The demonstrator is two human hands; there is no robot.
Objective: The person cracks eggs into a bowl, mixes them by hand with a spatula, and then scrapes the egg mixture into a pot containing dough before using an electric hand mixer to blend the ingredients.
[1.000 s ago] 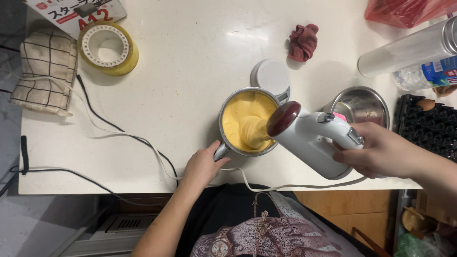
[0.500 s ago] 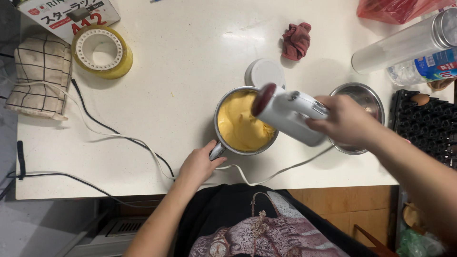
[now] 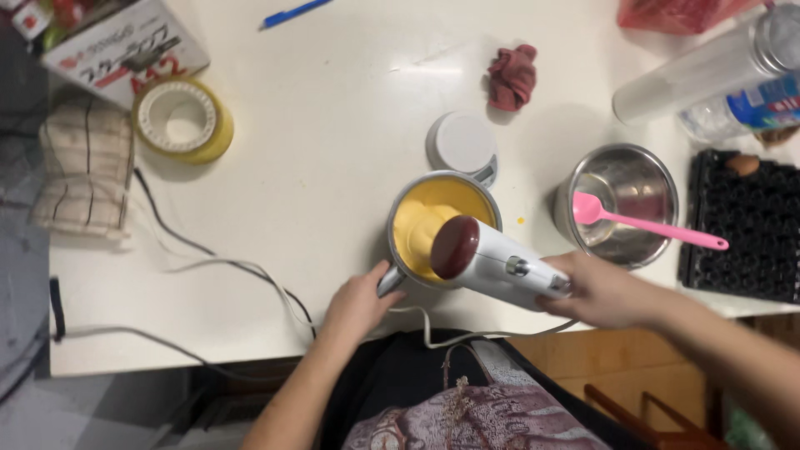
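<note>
My left hand grips the handle of the pot of yellow batter at frame centre, fingers curled round it. My right hand is closed around the white mixer, held over the pot's lower right rim. To the right stands a steel bowl with a pink spatula in it.

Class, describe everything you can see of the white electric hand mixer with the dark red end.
The white electric hand mixer has a glossy plastic body with a round dark red end and small controls on top. It lies tilted above the metal bowl of yellow batter; its beaters are hidden. The right hand grips its rear, and a white cord trails from it. The left hand steadies the bowl.
</note>
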